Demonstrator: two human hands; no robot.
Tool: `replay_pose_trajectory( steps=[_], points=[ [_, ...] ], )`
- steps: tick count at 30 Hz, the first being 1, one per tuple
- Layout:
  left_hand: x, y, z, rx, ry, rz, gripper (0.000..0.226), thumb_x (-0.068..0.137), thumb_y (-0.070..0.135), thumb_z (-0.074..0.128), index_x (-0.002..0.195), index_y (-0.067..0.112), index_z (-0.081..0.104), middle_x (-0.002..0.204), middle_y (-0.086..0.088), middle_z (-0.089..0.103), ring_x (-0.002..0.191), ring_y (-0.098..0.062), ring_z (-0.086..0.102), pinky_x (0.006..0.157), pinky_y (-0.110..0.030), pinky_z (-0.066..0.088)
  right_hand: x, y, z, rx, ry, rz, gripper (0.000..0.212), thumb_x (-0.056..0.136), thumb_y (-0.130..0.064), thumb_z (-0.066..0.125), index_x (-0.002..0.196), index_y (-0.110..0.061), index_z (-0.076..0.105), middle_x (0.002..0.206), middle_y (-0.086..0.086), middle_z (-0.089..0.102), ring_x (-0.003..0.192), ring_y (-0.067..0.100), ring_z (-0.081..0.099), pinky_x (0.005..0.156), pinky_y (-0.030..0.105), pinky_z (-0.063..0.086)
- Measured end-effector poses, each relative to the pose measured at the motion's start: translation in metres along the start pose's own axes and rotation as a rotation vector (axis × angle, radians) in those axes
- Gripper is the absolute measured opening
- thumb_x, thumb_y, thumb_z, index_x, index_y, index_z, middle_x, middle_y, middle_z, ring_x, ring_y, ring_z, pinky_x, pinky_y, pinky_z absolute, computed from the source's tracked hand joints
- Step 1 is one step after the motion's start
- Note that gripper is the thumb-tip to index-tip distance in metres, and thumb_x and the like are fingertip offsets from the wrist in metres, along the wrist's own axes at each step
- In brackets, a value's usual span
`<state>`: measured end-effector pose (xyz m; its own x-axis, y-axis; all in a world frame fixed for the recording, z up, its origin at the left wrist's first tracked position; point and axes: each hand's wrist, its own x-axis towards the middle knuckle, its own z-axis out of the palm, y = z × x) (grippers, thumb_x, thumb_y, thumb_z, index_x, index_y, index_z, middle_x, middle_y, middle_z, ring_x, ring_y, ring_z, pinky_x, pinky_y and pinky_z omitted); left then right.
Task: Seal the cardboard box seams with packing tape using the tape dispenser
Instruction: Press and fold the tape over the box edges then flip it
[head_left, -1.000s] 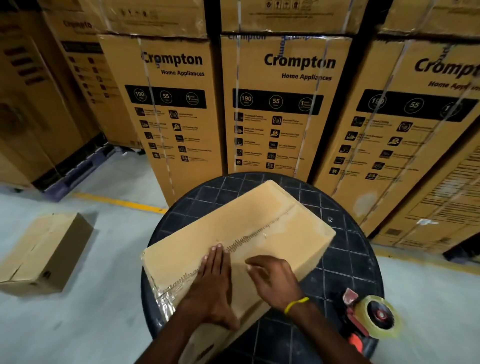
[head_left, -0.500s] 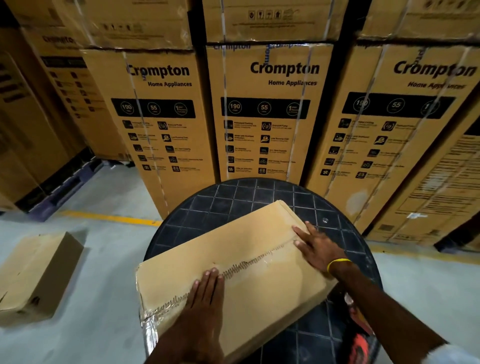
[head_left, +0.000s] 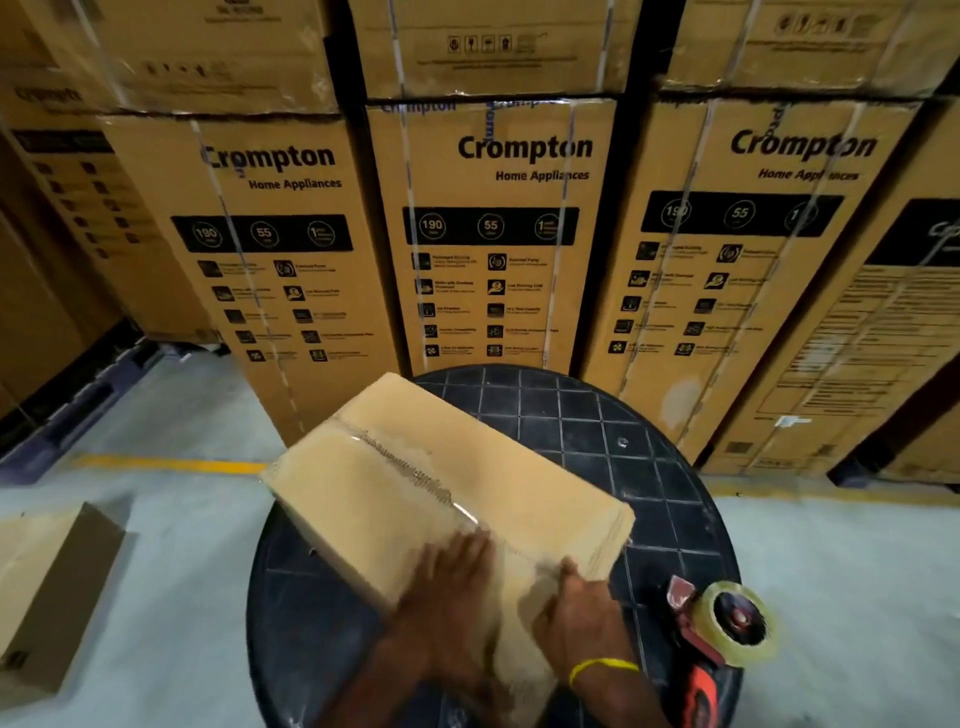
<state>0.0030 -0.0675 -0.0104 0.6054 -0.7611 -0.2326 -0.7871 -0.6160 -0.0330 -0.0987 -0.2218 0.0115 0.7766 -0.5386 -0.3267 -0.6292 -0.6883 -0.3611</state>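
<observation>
Top seam of box seen covered by tape, wrinkled along middle; near end and other seams judged not yet sealed; box closed, contents hidden; left hand laid flat on box top, fingers straight, blurred; right hand set on box's near end, just beside left; finger curl not resolved; dispenser lying unheld on table, right of right hand.

Tall Crompton Home Appliances cartons stand stacked from ten to two o'clock. A plain carton lies on the floor at eight o'clock.
</observation>
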Motion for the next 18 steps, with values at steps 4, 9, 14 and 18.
replay_pose_trajectory(
  steps=[4,9,14,18],
  points=[
    [0.002,0.076,0.059,-0.175,0.171,-0.072,0.044,0.104,0.020,0.030,0.141,0.020,0.054,0.162,-0.007,0.037,0.141,-0.030,0.050,0.118,-0.048,0.024,0.010,0.028,-0.030,0.050,-0.094,0.113,0.039,0.082,-0.047,0.062,0.114,-0.024,0.068,0.123,0.007,0.068,0.118,0.030,0.064,0.098,0.034,0.050],
    [0.003,0.087,0.062,-0.187,0.122,-0.181,0.045,0.102,0.013,0.030,0.134,0.019,0.061,0.141,-0.007,0.062,0.125,-0.032,0.064,0.115,-0.048,0.028,0.064,0.045,-0.068,0.154,0.181,0.111,0.036,0.080,-0.043,0.073,0.110,-0.022,0.075,0.108,0.010,0.076,0.103,0.033,0.070,0.090,0.037,0.056],
    [0.005,0.085,0.070,-0.190,0.270,-0.093,0.047,0.100,0.010,0.033,0.130,0.011,0.069,0.147,-0.013,0.056,0.131,-0.038,0.059,0.112,-0.051,0.035,0.081,0.048,-0.047,0.436,0.084,0.089,0.056,0.077,-0.049,0.082,0.125,-0.025,0.066,0.114,0.003,0.069,0.113,0.028,0.064,0.094,0.031,0.050],
    [0.003,0.050,0.064,-0.214,0.344,0.044,0.065,0.088,0.035,0.057,0.147,0.010,0.049,0.164,-0.014,0.032,0.141,-0.036,0.048,0.116,-0.049,0.024,0.070,0.060,-0.044,0.481,0.092,0.124,0.068,0.071,-0.061,0.083,0.124,-0.021,0.068,0.108,0.005,0.072,0.105,0.028,0.065,0.091,0.033,0.050]
  ],
)
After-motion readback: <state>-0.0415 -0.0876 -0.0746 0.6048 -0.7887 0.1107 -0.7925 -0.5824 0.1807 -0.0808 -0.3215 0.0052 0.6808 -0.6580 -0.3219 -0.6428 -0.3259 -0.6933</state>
